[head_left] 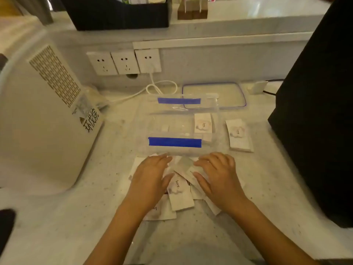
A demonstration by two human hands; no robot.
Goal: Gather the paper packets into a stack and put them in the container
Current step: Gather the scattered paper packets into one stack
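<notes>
Nearest the camera, both forearms reach over the pale speckled surface (76,226). The left hand (150,180) and the right hand (219,180) lie palm-down on a loose, overlapping heap of paper packets (180,196), one on each side of it. Each grip is released: the fingers are spread flat and press on the packets without closing round any. One packet printed "love." shows face-up between the two hands.

Just beyond the fingertips stands the clear container (177,129), marked with two strips of blue tape (174,142); a single packet (202,125) lies inside at its right end. Another small pile of packets (239,135) rests on the surface just right of the container. Behind it lies the blue-rimmed lid (214,95).
</notes>
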